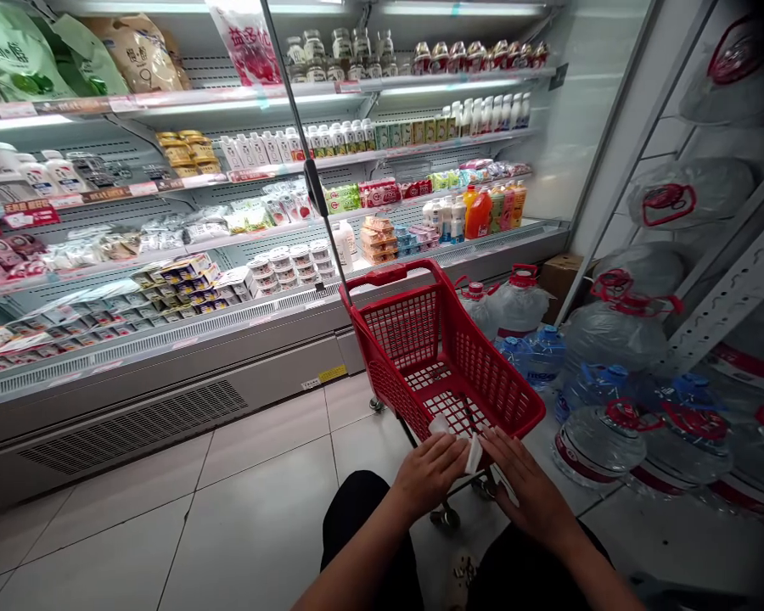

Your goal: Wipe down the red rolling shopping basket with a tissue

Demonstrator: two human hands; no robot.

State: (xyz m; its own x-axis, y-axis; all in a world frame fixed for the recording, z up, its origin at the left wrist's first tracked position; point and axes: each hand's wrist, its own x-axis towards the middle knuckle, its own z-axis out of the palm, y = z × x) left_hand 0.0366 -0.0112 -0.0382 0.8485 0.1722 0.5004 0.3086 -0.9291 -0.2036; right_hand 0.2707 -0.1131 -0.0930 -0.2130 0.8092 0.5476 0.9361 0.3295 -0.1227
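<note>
A red shopping basket cart (493, 361) with lattice walls stands before my knees, its inside holding no goods. My left hand (431, 473) lies over its near rim with fingers together on a white tissue (474, 456). One end of the tissue pokes out beside the fingers, another above them. Beside it, my right hand (527, 485) has its fingers stretched out along the near right corner of the rim, close to the tissue. A dark pole (315, 187) rises from the cart's far left corner, by the red handle (388, 273).
An open chilled display (184, 335) with several shelves of dairy cups, bottles and bags runs behind the cart. Large water bottles with red handles (602, 441) crowd the floor at right, beside a metal rack (726, 288). Pale tiles (255, 509) cover the floor.
</note>
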